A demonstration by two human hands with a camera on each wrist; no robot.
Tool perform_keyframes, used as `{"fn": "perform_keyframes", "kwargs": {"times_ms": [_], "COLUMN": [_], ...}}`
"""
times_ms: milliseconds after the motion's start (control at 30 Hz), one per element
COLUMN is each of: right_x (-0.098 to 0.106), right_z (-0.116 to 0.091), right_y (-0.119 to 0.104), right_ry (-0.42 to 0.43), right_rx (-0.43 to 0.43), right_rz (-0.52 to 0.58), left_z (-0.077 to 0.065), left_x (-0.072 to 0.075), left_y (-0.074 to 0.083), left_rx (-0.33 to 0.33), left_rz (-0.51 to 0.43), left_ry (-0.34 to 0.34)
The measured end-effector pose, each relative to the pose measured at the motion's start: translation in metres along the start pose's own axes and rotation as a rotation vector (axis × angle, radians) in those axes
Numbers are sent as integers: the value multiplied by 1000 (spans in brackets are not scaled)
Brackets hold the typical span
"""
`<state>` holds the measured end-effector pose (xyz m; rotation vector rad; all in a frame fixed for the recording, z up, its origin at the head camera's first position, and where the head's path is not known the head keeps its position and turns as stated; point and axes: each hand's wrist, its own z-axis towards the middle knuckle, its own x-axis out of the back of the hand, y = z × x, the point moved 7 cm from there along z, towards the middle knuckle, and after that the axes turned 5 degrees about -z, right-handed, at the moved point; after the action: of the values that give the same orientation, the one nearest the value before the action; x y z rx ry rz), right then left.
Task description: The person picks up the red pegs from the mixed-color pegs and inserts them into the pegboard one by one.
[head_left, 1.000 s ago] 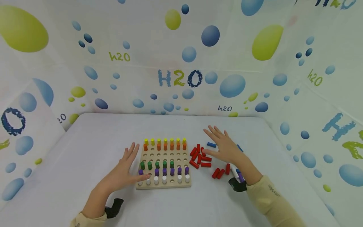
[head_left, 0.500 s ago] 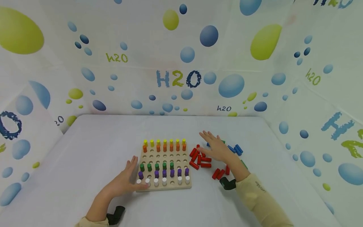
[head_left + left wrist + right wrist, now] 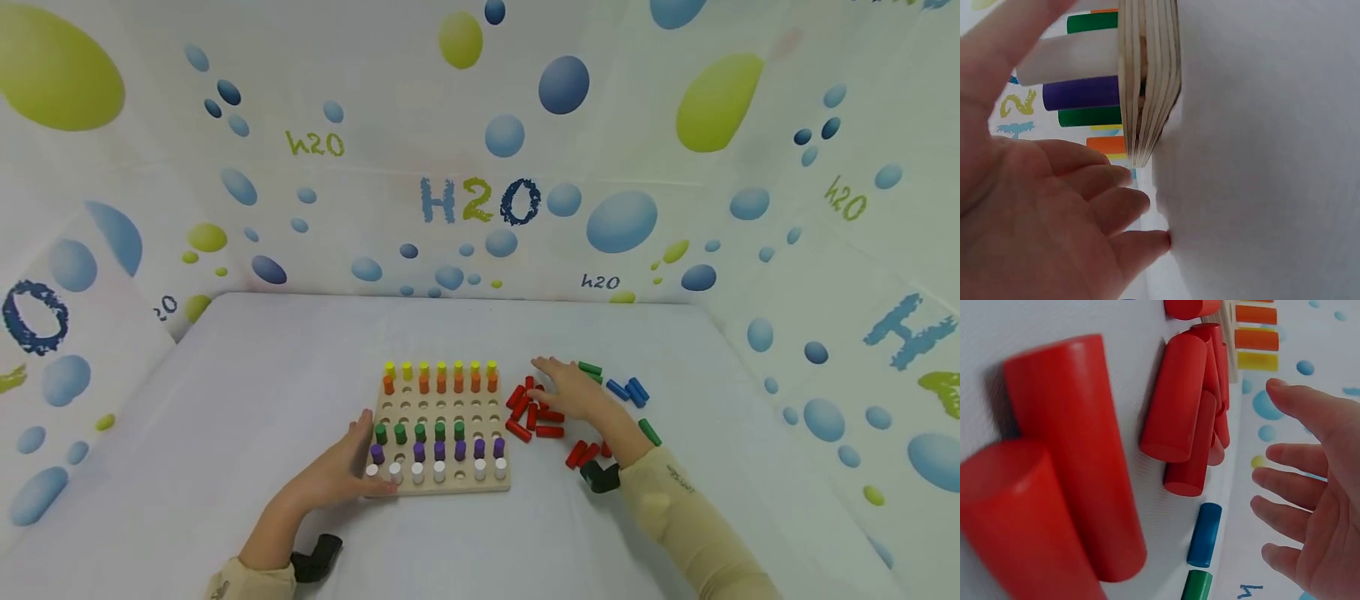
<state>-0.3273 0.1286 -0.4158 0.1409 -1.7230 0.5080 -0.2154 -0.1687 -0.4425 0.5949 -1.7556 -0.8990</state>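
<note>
A wooden pegboard (image 3: 450, 489) lies on the white table, with rows of yellow, orange, green, purple and white pegs standing in it. My left hand (image 3: 330, 471) is at its front left corner, thumb by the white pegs (image 3: 417, 473) and fingers along the left side. The left wrist view shows those fingers loosely extended beside the board's edge (image 3: 1150, 75); firm contact cannot be made out. Over a loose pile of red pegs (image 3: 550, 432) hovers my right hand (image 3: 576, 393), palm down. In the right wrist view its fingers (image 3: 1288, 487) are spread and hold nothing.
Loose blue pegs (image 3: 618, 389) and green pegs (image 3: 590, 367) lie beyond and right of my right hand. Another green peg (image 3: 650, 432) is beside the right forearm. More red pegs (image 3: 577, 454) lie nearer the front. A patterned curtain (image 3: 360, 208) stands behind the table.
My left hand has come down to the board's front left corner. My right hand has lowered and shifted left over the red pegs, uncovering blue and green ones. The head view shifts slightly.
</note>
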Motion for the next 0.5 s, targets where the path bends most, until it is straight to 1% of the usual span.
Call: {"fn": "perform_keyframes", "kwargs": {"times_ms": [100,233,367,500], "right_x": [-4,-10,-15,-19], "right_z": [5,10,15,17], "right_y": [1,4,6,9], "right_ry": [-18,-34,-40,-47], "right_rx": [-5,-7,6,24], "right_rz": [-13,-39,-55,-58], "left_z": [2,1,1,1], "left_x": [-3,-5,-4,-4], "left_y": [-1,0,4,5], "left_rx": [15,16,25,61], "left_rz": [-8,5,40,55], "left_ry": [-18,-34,-25,-24]}}
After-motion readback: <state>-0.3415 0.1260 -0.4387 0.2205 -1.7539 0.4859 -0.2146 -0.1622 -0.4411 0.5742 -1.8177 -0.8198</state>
